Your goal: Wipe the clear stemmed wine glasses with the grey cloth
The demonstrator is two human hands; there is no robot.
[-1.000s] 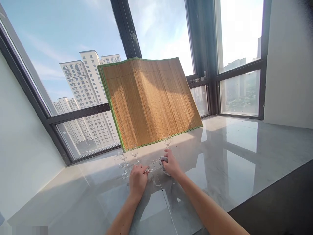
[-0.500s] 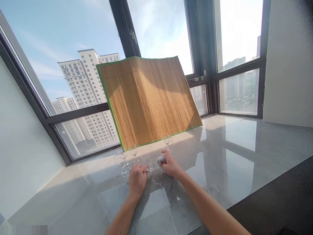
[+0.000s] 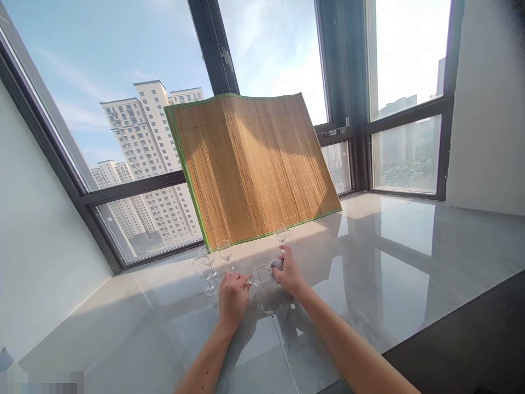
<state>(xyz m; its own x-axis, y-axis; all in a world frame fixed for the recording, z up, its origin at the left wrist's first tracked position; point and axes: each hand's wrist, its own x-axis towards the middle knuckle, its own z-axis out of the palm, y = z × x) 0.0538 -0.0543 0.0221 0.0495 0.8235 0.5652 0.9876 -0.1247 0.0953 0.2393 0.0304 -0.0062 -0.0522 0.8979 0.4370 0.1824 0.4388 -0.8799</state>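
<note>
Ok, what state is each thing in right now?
held glass: on its side, stem in left hand.
cloth: bunched in right hand, at the held glass's rim.
three glasses: upright, empty, at left.
far glasses: upright, empty.
bamboo mat: unrolled, leaning against the window.

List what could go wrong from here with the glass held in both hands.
1. The held glass lies sideways between the left hand and the right hand, which presses a cloth to its bowl; a hard twist might snap the thin stem.
2. A standing glass is close behind the right hand; a nudge could tip it onto the hard counter.
</note>
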